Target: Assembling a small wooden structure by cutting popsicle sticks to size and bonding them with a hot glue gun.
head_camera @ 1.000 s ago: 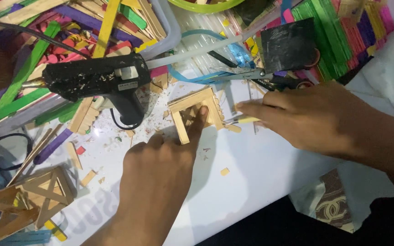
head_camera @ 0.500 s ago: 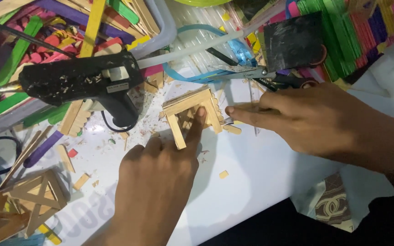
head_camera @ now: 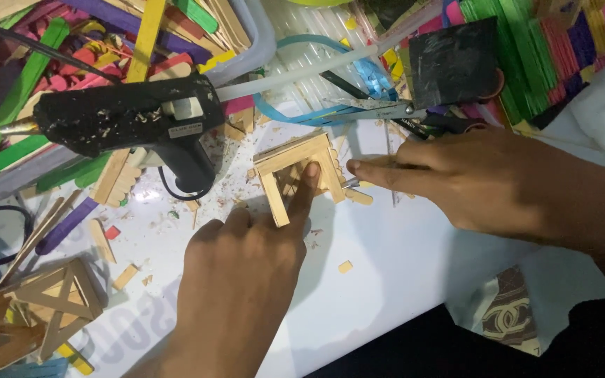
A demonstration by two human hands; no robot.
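Observation:
A small frame of plain wooden craft sticks lies on the white table. My left hand reaches up from below, its index fingertip pressing inside the frame. From the right comes my right hand, fingers stretched flat with the tips touching the frame's right edge and a small stick piece there. Neither hand grips anything.
A black glue gun with a glue stick lies left of the frame. Scissors with blue handles and a black pad lie behind it. Coloured craft sticks are heaped along the back. Another wooden stick structure sits at lower left.
My left index finger has slid further up into the frame. The right hand's fingertips have moved closer to the frame's right side.

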